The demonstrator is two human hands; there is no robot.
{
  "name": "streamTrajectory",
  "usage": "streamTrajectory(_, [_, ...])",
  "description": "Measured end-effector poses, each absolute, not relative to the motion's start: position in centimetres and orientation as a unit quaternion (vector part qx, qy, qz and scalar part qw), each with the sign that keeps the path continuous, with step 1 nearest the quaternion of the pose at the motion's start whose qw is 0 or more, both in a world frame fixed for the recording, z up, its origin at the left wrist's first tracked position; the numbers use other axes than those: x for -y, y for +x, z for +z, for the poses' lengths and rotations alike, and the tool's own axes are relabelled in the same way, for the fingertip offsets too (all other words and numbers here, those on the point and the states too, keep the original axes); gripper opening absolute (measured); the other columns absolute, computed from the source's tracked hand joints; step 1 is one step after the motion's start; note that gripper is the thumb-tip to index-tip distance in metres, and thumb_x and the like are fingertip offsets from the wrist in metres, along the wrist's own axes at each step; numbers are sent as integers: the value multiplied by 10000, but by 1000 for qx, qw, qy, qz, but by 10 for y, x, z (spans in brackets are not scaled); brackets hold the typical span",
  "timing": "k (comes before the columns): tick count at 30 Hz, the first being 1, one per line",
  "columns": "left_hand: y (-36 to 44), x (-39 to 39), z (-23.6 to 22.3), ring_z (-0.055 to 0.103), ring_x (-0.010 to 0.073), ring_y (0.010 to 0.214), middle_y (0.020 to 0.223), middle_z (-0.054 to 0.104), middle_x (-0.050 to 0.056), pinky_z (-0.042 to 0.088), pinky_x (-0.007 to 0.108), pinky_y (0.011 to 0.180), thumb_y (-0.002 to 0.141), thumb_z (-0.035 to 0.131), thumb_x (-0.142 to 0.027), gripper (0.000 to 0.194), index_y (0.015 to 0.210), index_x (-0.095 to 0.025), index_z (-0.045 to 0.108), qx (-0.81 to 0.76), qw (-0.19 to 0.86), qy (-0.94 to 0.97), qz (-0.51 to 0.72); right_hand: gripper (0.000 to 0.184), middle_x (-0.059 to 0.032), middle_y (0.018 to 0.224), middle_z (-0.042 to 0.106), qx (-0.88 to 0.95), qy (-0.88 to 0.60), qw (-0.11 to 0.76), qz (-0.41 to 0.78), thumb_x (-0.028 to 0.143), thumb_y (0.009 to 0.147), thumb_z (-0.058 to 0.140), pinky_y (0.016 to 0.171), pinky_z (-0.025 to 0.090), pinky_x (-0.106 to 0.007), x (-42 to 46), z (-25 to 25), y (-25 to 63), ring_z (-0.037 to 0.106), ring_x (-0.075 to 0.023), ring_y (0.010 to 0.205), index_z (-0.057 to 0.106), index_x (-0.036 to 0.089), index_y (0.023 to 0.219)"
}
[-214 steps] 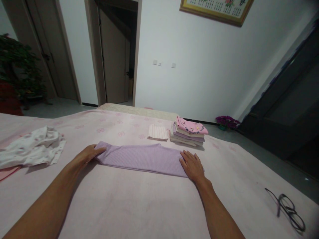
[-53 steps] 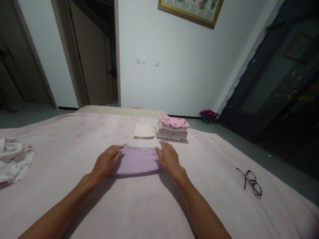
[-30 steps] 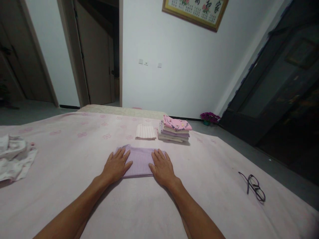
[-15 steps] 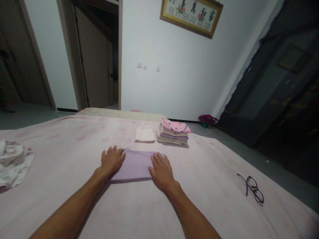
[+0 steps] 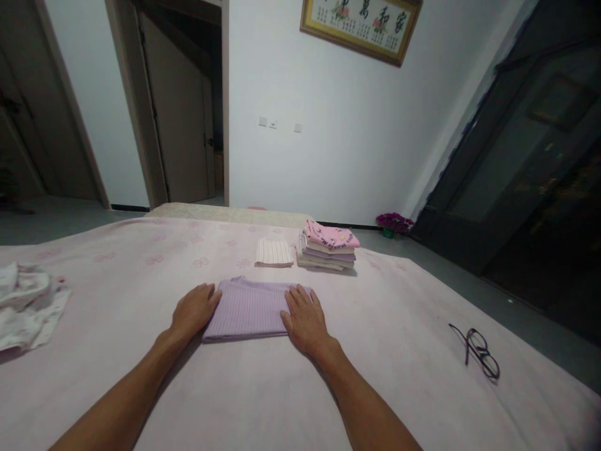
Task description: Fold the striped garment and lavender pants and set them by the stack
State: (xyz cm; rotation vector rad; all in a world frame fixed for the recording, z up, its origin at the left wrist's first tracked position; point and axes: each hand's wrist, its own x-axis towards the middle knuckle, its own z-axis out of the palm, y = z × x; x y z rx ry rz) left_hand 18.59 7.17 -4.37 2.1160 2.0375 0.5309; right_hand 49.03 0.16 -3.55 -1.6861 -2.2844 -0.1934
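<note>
A folded lilac ribbed garment [image 5: 248,308] lies flat on the pink bedspread [image 5: 141,275] in front of me. My left hand [image 5: 192,311] rests open at its left edge, fingers on the fabric's side. My right hand [image 5: 304,319] lies flat and open on the garment's right front corner. Beyond the garment sit a small folded striped cloth [image 5: 273,252] and a stack of folded clothes [image 5: 327,245] with a pink top piece.
A crumpled white garment [image 5: 25,305] lies at the bed's left edge. Black glasses [image 5: 479,352] lie on the bed at the right. An open doorway [image 5: 188,106] and a flower pot [image 5: 393,223] stand beyond the bed's far end.
The long lilac strip has been folded in half into a compact rectangle. In the last second my left hand slid off its top to the left edge; my right hand barely moved.
</note>
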Motion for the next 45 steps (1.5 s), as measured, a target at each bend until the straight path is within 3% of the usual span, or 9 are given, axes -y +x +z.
streamTrajectory(3, [183,-59,-36,590,259,1246,1358,623,140,457,373,1039,974,311,-516,587,1351,-160,587,-657,111,713,216,530,-109,1573,410,793,-587,147,-68,435,1024,410,1228,94,-499,-2,-35,489,265,-269,1497,470,166,1478])
streamTrajectory(6, [181,-48,-30,620,250,1191,1318,637,108,482,345,1011,900,451,-559,569,1295,-192,630,-612,164,734,244,510,-116,1557,434,793,-586,149,-75,424,1024,417,1226,86,-516,-1,-34,489,281,-275,1488,487,173,1463])
streamTrajectory(11, [174,-31,-32,605,290,1197,1381,563,130,509,359,967,693,663,-409,734,1383,-189,547,-547,250,771,209,435,-118,1491,512,802,-561,182,-96,389,1008,468,1228,46,-542,8,-23,485,302,-291,1469,559,193,1386])
streamTrajectory(15, [171,-16,-37,567,268,1234,1415,514,123,492,342,984,693,606,-274,732,1415,-213,497,-553,188,793,175,424,-87,1449,553,846,-485,210,-69,406,959,565,1234,66,-520,19,-15,472,323,-280,1452,587,231,1344])
streamTrajectory(19, [172,-9,-38,536,242,1274,1369,553,109,436,327,1066,709,521,-177,663,1371,-199,529,-538,150,808,186,472,-59,1435,577,874,-443,202,-4,435,919,630,1209,187,-484,21,-20,458,414,-247,1403,578,276,1360])
streamTrajectory(25, [170,-13,-42,523,224,1296,1376,573,95,375,347,1144,858,405,-237,521,1345,-178,580,-518,179,810,208,294,-14,1367,643,840,-475,257,52,359,1006,521,1179,272,-414,14,-33,455,524,-174,1321,661,302,1258])
streamTrajectory(31, [185,-2,-32,578,240,1234,1360,603,72,459,368,1046,950,360,-397,457,1287,-237,625,-581,163,769,212,308,-18,1316,677,818,-509,260,65,354,1042,449,1183,290,-412,11,-34,452,551,-175,1306,665,285,1250])
streamTrajectory(38, [212,13,-24,589,270,1207,1406,549,117,495,389,969,861,501,-254,476,1327,-206,586,-628,60,755,178,303,-14,1302,685,806,-522,271,61,349,1047,443,1182,298,-384,6,-38,451,579,-157,1271,661,278,1245])
streamTrajectory(45, [211,9,-29,619,260,1151,1382,570,90,484,419,985,847,449,-137,459,1270,-220,608,-632,25,750,195,304,-15,1239,716,802,-513,297,68,335,1057,411,1166,312,-392,7,-38,451,606,-166,1227,676,283,1196])
